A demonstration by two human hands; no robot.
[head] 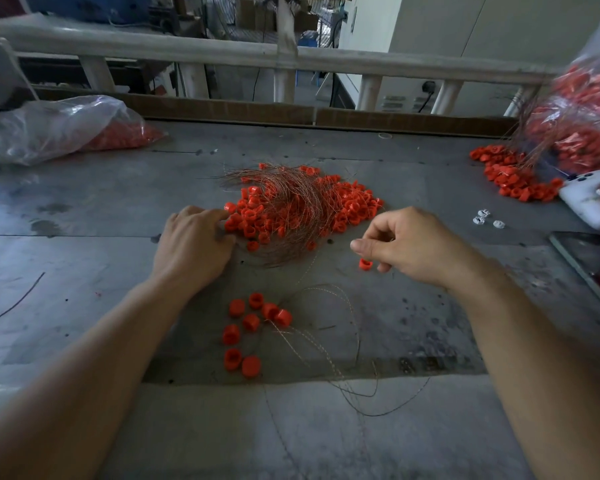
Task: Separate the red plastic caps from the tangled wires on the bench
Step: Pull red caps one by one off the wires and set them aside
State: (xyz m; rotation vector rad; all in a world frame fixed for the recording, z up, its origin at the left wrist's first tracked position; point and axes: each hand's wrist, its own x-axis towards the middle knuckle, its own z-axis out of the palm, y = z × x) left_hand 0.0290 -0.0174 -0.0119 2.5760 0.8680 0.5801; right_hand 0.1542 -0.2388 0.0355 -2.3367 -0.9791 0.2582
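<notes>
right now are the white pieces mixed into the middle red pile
No, the white pieces lie on bare bench to the right of the tangled pile of red caps and wires, beside the white controller.

Scuffed grey metal bench point(84, 202), pale rail point(187, 51) along its far edge, brown cardboard strip point(222, 110) below the rail, cream wall panels point(465, 29) behind, wall socket point(429, 86), dim light.

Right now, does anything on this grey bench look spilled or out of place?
Loose red plastic caps lie spilled beside the clear plastic bag at the far right. A white handheld controller lying against them looks out of place among parts.
</notes>
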